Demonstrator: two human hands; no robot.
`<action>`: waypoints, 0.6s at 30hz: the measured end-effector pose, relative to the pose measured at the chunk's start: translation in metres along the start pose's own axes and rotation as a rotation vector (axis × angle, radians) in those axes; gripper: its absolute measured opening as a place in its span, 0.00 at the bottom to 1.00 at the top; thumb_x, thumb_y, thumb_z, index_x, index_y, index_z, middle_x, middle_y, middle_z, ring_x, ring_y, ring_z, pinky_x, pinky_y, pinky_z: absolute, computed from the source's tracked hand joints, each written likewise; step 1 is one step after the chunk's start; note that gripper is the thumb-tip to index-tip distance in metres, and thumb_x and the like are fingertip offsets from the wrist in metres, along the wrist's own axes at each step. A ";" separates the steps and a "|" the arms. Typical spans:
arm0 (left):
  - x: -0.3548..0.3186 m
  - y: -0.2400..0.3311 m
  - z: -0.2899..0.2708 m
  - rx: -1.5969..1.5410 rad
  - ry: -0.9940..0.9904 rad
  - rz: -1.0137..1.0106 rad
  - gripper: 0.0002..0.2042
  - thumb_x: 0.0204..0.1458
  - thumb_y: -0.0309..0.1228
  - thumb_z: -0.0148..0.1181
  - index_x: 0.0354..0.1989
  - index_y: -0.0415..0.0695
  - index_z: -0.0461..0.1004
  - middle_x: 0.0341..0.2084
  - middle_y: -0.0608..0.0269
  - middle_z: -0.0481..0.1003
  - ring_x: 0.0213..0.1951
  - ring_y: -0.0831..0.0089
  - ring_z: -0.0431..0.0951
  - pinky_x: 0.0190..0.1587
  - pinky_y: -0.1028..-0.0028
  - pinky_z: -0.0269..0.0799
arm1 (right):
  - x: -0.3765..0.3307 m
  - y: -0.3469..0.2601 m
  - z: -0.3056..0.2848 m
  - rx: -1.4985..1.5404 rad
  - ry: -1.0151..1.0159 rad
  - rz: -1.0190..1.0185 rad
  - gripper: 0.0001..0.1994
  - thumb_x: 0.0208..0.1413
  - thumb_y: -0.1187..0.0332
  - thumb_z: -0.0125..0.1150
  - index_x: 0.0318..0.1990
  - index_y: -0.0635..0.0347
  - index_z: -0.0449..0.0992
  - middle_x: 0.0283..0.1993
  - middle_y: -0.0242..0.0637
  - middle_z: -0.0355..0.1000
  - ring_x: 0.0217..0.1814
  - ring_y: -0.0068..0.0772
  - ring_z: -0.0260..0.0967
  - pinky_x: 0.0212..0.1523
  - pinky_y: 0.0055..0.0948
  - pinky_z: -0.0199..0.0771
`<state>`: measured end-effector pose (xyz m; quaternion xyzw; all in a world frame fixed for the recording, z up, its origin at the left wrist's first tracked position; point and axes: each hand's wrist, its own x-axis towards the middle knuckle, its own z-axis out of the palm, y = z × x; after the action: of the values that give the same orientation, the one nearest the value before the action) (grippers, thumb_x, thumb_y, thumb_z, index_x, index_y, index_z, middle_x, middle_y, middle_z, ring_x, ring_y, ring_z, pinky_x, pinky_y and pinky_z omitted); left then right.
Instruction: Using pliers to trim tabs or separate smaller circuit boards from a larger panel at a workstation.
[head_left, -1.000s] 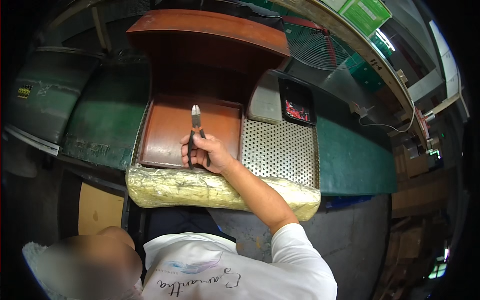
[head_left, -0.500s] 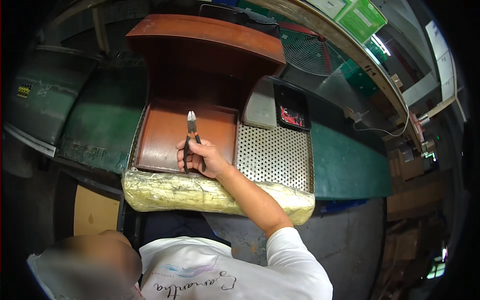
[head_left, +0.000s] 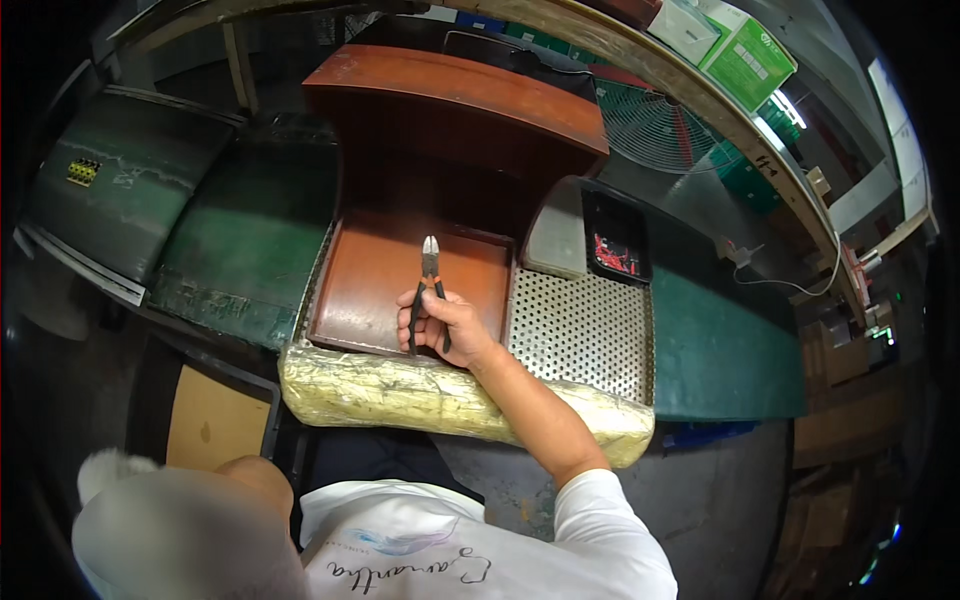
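My right hand (head_left: 447, 325) is wrapped round the handles of side cutters (head_left: 430, 262). Their black and orange handles stand apart, and the short silver jaws point away from me. Hand and cutters are over the flat floor of an orange-brown metal tray (head_left: 365, 275), near its front edge. This tray opens under a large curved hood (head_left: 455, 95) of the same colour, dark inside. My left hand does not show in the picture.
A yellow, plastic-wrapped padded roll (head_left: 400, 395) runs along the front edge. To the right are a perforated metal plate (head_left: 580, 335), a grey box (head_left: 557, 232) and a black tray (head_left: 630, 215) holding small red pieces. Green surfaces (head_left: 250, 230) lie on both sides; a fan (head_left: 660, 130) stands behind.
The whole scene has shifted right and slightly down in the picture. Over the tray, my right hand keeps nearly the same place and the same grip on the side cutters.
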<state>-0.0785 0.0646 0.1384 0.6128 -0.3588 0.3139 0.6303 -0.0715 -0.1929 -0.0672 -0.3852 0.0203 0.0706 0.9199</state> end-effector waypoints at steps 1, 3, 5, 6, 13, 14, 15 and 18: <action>0.010 -0.005 0.008 0.020 -0.009 0.011 0.11 0.61 0.22 0.59 0.49 0.31 0.79 0.41 0.51 0.83 0.41 0.63 0.83 0.47 0.69 0.80 | -0.003 0.001 0.000 0.006 0.013 0.001 0.20 0.73 0.55 0.55 0.56 0.65 0.74 0.44 0.43 0.79 0.44 0.40 0.81 0.48 0.45 0.84; 0.026 -0.015 0.032 0.047 -0.034 0.027 0.11 0.60 0.21 0.60 0.50 0.30 0.79 0.42 0.50 0.83 0.42 0.63 0.84 0.48 0.69 0.80 | -0.003 0.003 -0.004 0.007 0.034 -0.019 0.19 0.73 0.56 0.55 0.56 0.65 0.74 0.44 0.42 0.79 0.44 0.40 0.81 0.48 0.44 0.84; 0.029 -0.019 0.021 0.103 -0.061 0.054 0.12 0.60 0.20 0.60 0.50 0.30 0.79 0.42 0.50 0.84 0.42 0.63 0.84 0.48 0.69 0.80 | 0.000 0.000 -0.007 -0.007 0.049 -0.044 0.19 0.73 0.56 0.55 0.56 0.65 0.74 0.44 0.42 0.79 0.44 0.40 0.81 0.48 0.44 0.84; 0.027 -0.022 0.020 0.115 -0.076 0.066 0.12 0.60 0.20 0.60 0.50 0.29 0.79 0.42 0.50 0.84 0.42 0.63 0.84 0.48 0.69 0.81 | -0.002 -0.003 -0.012 0.009 0.049 -0.051 0.19 0.73 0.56 0.55 0.56 0.65 0.74 0.44 0.42 0.79 0.44 0.40 0.81 0.48 0.44 0.84; -0.071 -0.169 0.067 -0.246 -0.174 -0.843 0.11 0.60 0.19 0.63 0.51 0.33 0.80 0.43 0.56 0.84 0.45 0.72 0.83 0.51 0.74 0.79 | 0.002 -0.004 -0.005 -0.005 0.133 -0.082 0.19 0.72 0.56 0.56 0.56 0.64 0.75 0.43 0.42 0.80 0.43 0.40 0.81 0.47 0.43 0.84; -0.084 -0.183 0.069 -0.233 -0.175 -0.845 0.11 0.60 0.19 0.63 0.51 0.33 0.80 0.43 0.56 0.84 0.45 0.72 0.83 0.51 0.74 0.79 | 0.003 -0.003 -0.003 -0.020 0.126 -0.079 0.19 0.71 0.57 0.56 0.55 0.65 0.75 0.43 0.42 0.80 0.42 0.40 0.81 0.47 0.42 0.84; -0.094 -0.195 0.072 -0.292 -0.219 -0.878 0.11 0.61 0.22 0.63 0.51 0.33 0.80 0.43 0.56 0.84 0.44 0.72 0.82 0.50 0.74 0.79 | 0.003 -0.002 -0.003 -0.033 0.123 -0.076 0.19 0.71 0.57 0.56 0.55 0.65 0.75 0.43 0.42 0.80 0.42 0.39 0.81 0.47 0.42 0.84; -0.096 -0.188 0.083 -0.369 -0.309 -0.975 0.13 0.62 0.27 0.63 0.51 0.32 0.80 0.43 0.57 0.83 0.43 0.73 0.82 0.47 0.73 0.80 | -0.001 -0.003 -0.001 -0.044 0.099 -0.067 0.19 0.71 0.57 0.56 0.55 0.66 0.75 0.43 0.42 0.80 0.42 0.39 0.81 0.47 0.41 0.84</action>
<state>0.0208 -0.0236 -0.0457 0.6264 -0.1708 -0.1766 0.7397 -0.0718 -0.1962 -0.0656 -0.4087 0.0513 0.0209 0.9110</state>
